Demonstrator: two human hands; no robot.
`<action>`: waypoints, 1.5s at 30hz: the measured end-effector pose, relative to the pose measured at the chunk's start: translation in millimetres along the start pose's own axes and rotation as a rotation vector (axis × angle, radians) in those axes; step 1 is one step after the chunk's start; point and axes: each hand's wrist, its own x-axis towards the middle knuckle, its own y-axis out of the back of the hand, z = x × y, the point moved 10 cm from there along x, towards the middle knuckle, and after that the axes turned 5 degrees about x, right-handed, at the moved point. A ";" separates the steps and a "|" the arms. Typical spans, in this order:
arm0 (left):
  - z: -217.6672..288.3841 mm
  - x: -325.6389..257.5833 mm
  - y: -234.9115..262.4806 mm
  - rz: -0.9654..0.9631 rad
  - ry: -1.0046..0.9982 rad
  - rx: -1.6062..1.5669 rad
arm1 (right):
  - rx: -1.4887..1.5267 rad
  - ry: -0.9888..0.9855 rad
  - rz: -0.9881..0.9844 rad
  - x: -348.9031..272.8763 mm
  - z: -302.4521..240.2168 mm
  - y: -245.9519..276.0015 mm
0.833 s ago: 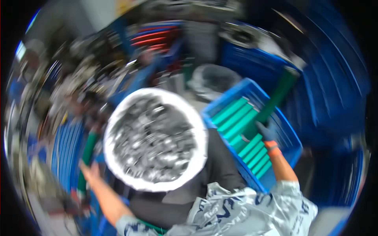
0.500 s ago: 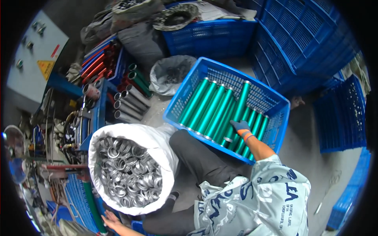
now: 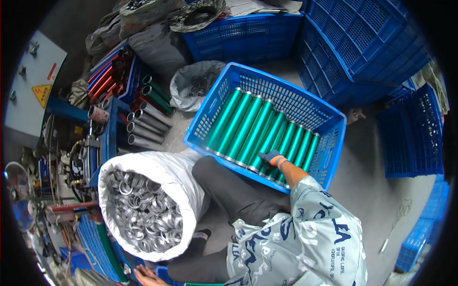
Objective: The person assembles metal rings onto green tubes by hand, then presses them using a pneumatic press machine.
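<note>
Inside the blue plastic crate point(image 3: 334, 157) lies a row of shiny green metal tubes point(image 3: 245, 126) with silver ends, side by side. My right hand point(image 3: 274, 158), in a grey and orange glove, is closed over the near part of one green tube point(image 3: 273, 136) lying in that row. My left hand point(image 3: 147, 276) is bare, low at the bottom edge, its fingers stretched out. It is nearest to the white sack point(image 3: 193, 229) and a blue slatted rack with a dark green tube point(image 3: 104, 243). Part of this hand is cut off by the picture's edge.
Silver metal rings point(image 3: 143, 209) fill the white sack. Plain metal tubes point(image 3: 150, 126) and red tubes point(image 3: 102, 81) lie at left beside a machine point(image 3: 90, 148). A grey lined bin point(image 3: 183, 90) stands behind the crate. Stacked blue crates point(image 3: 353, 43) rise at the back right.
The green tube under my right hand has gone from lying raised across the others to level within the row. My right hand has moved slightly left. The view has shifted a little.
</note>
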 end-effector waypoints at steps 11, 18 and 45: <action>193.0 -181.0 -81.7 -0.268 -0.876 0.240 | -0.004 0.015 0.309 12.2 35.4 -16.4; 210.5 -272.1 -145.8 -0.303 -0.876 0.283 | -0.026 0.024 0.082 30.8 99.2 -26.5; 259.9 -306.7 25.6 0.460 -1.198 0.347 | -0.175 1.089 -0.844 -515.9 -343.3 -386.1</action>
